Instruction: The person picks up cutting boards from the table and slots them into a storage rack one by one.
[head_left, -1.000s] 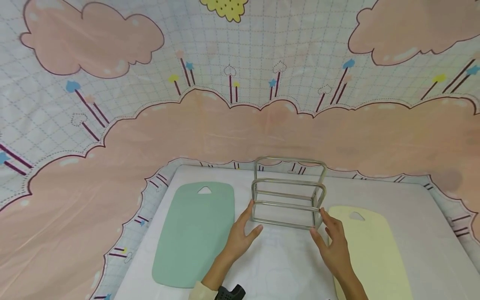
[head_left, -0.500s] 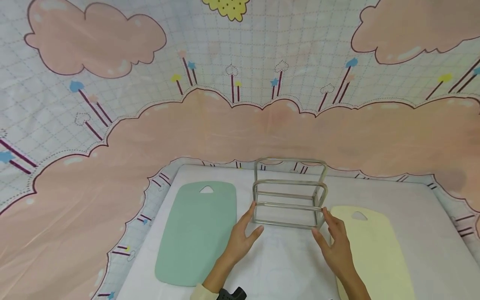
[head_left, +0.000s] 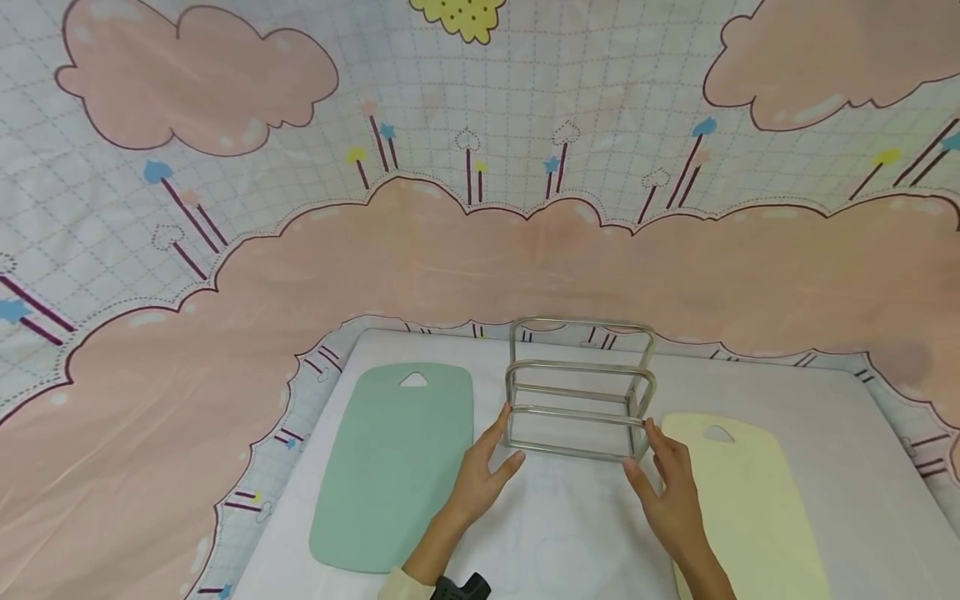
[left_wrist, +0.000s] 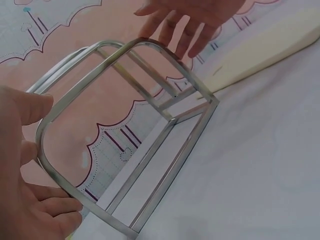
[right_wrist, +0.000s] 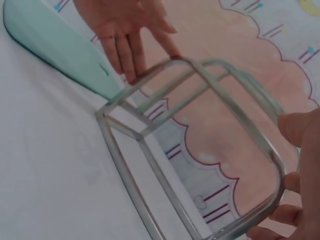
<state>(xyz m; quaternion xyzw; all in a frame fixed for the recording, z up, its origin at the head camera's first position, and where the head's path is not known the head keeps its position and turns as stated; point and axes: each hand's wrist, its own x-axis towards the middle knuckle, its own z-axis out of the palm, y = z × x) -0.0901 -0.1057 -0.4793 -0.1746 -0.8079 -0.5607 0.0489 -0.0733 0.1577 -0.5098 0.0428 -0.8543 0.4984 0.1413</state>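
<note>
A wire-frame metal rack (head_left: 567,452) stands upright on the white table. My left hand (head_left: 480,479) touches its left side with extended fingers, the thumb held apart from the bars. At the opposite side, my right hand (head_left: 672,492) rests its fingertips on the right end of the frame. In the left wrist view, the left hand (left_wrist: 12,170) has its fingers beside the rounded bar. Similarly, the right wrist view has my right hand (right_wrist: 310,170) along the rack's near side. Nothing stands in the rack's slots.
A green cutting board (head_left: 393,467) lies flat left of the rack. On the right lies a pale yellow cutting board (head_left: 742,500), partly covered by my right hand and forearm. Behind the white table (head_left: 780,383) hangs a cloth (head_left: 480,258) printed with clouds.
Both hands stay at the rack's sides, and the rack stands where it was. Only the head view has shifted very slightly.
</note>
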